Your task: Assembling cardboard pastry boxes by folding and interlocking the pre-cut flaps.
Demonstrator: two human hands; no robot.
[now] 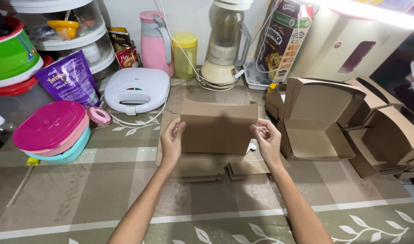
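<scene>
Brown cardboard, unprinted: a flat box blank (218,129) is held at the centre of the surface (103,190), its raised panel standing nearly upright and facing the person. The left hand (171,143) grips the panel's left edge, fingers closed on the cardboard with the thumb in front. The right hand (266,141) pinches the right edge the same way, fingers closed on it. The lower flaps of the blank lie flat on the surface beneath the wrists.

Judgement on method: the fold is best made with both edges pressed evenly, so the crease runs straight along the base and the panel does not twist. Thumbs should stay low, near the fold line, for a square corner.

Orientation: the long axis of the panel runs left to right, parallel to the near edge of the surface. Its top edge points up and slightly away from the person.

Surroundings: finished open boxes (317,119) stand just to the right, with more stacked beyond them. A white sandwich maker (137,89) sits behind and to the left, near a pink lidded container (51,126). A pink jug (155,43), a yellow tub (185,54) and a blender (225,45) line the back wall, well apart from the hands.
</scene>
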